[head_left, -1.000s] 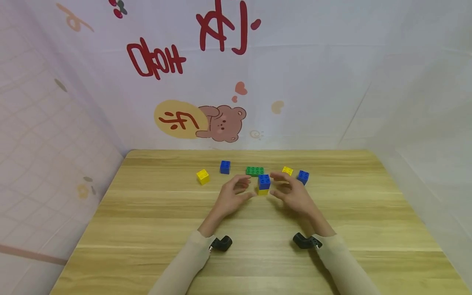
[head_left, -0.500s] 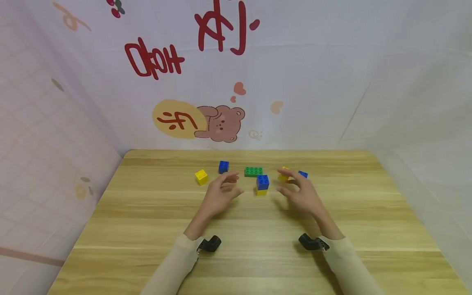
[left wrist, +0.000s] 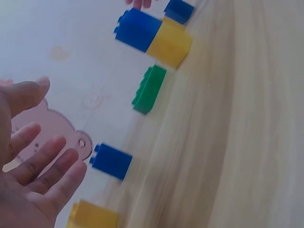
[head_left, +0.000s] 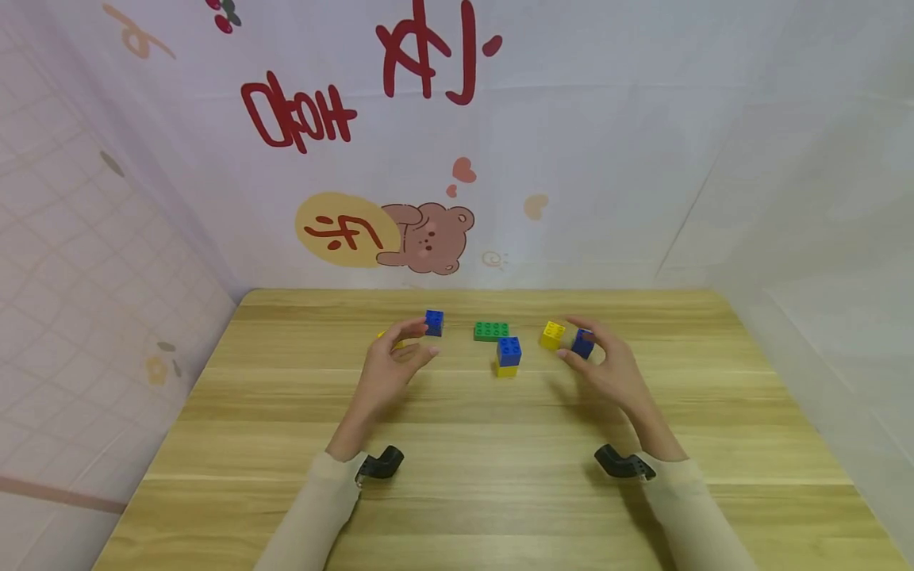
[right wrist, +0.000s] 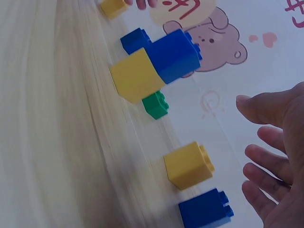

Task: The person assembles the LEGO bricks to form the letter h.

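My left hand (head_left: 389, 365) hovers, fingers relaxed and holding nothing, over the left yellow brick (left wrist: 92, 216), partly hiding it in the head view. Just past its fingertips stands the left blue brick (head_left: 434, 323). On the other side, my right hand (head_left: 607, 365) is empty with fingers spread, beside the right blue brick (head_left: 582, 344) and the right yellow brick (head_left: 553, 335). Between the hands, a blue brick (head_left: 509, 350) sits on top of a yellow brick (head_left: 507, 370) as an upright stack. Behind that stack lies a longer green brick (head_left: 491, 331).
All the bricks stand on a wood-grain table (head_left: 493, 476). A white printed cloth (head_left: 607, 159) with a cartoon bear hangs behind the table's far edge. Dark camera mounts (head_left: 382, 462) are worn at both wrists.
Both hands have moved apart from the blue-and-yellow stack, the left hand to the left and the right hand to the right. The stack stays upright in its place.
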Demonstrator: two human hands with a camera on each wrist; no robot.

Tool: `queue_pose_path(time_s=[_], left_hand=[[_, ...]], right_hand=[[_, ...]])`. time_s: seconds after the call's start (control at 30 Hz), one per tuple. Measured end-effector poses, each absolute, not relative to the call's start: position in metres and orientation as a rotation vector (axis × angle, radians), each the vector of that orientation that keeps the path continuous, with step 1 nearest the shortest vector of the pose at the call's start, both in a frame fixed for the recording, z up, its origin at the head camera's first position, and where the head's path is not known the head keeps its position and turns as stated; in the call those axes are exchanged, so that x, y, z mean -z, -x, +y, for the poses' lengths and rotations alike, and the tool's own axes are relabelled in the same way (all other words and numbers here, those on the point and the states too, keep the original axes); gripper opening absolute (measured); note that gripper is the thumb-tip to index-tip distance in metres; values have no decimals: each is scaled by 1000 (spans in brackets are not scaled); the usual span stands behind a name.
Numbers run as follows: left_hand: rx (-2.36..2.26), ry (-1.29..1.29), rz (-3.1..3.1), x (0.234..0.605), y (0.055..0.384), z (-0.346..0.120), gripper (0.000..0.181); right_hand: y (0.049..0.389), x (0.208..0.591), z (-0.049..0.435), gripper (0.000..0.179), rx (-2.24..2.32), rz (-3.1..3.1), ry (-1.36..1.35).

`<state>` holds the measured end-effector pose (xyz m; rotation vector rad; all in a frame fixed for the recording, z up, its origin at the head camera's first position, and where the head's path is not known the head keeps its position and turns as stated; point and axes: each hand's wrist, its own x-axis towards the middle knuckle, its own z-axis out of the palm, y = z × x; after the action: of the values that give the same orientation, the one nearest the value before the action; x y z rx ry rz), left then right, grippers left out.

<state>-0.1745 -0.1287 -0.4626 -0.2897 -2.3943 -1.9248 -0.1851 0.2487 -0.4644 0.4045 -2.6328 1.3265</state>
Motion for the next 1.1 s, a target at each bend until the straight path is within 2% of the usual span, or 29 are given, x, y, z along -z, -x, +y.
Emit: queue_pose_path(time_s=[0.33,0.87,1.1], left_hand=[[1797,215,-2375,464,178,-158,49],[1747,-32,-2515,488,185,-186,62],[1722,-26,-2521,496,187,-185,59]], right_hand=[[188,470,267,57,-1284,-2617,-375],[192,489,281,65,-1385,-2717,-210],[196,501,283,66,-1465,-2717,-170]])
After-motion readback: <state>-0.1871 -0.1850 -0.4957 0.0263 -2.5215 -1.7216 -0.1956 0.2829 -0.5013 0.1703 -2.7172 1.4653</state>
